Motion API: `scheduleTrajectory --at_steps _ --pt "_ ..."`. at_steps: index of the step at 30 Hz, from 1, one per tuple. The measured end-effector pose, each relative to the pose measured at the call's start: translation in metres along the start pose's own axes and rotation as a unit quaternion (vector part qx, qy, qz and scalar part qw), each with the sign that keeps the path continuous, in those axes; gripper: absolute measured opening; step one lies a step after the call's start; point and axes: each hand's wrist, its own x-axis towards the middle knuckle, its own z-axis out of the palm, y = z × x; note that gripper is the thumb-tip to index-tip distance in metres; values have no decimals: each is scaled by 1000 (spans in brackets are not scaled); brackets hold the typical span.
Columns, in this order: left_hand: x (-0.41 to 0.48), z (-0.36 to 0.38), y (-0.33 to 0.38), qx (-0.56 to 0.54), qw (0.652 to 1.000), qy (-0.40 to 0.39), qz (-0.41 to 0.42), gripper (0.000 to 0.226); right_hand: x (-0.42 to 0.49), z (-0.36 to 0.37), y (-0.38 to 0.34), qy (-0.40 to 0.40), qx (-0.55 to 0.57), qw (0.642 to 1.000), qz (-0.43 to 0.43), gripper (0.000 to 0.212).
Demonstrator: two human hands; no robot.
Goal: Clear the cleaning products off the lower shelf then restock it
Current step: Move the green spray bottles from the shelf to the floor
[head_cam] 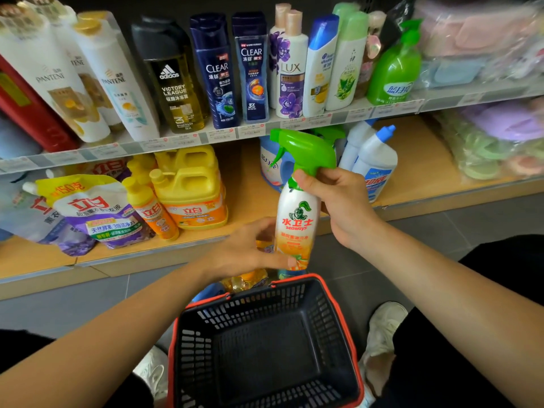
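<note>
- Running from side to side, the lower shelf (426,172) is a long brown board with soaps and cleaners on it.
- Just under the hands, a dark basket (259,313) with a red rim sits on the grey floor, between two white shoes.
- Big yellow jugs (191,187) stand on the shelf, left of the middle.
- A soft purple and white pouch (97,213) leans beside the jugs.
- Two white bottles with blue caps (374,160) stand on the shelf to the right.
- The spray bottle (297,219), white with a green top, is up in the air, in front of the shelf and above the basket.
- The right hand (344,201) is wrapped tight round the bottle's neck.
- The left hand (244,251) holds the bottle's bottom, thumb in front.
</note>
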Motion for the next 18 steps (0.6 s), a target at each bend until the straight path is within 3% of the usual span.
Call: scheduleTrajectory --at_steps 3,7,11,15,18 --pt "3 9 -5 -20 1000 4 -8 85 0 -3 -4 5 22 1000 17 2" --pt "6 11 -5 -51 998 29 -6 54 3 -6 -6 3 47 998 42 5" --pt "3 12 -3 -167 985 48 -15 67 10 -6 -11 1 63 997 49 18" --pt "1 5 -1 -247 962 113 -14 72 11 -11 -17 -80 -108 990 44 18" --pt "0 -8 0 -237 953 190 -14 72 9 -15 -18 -38 -262 963 54 29"
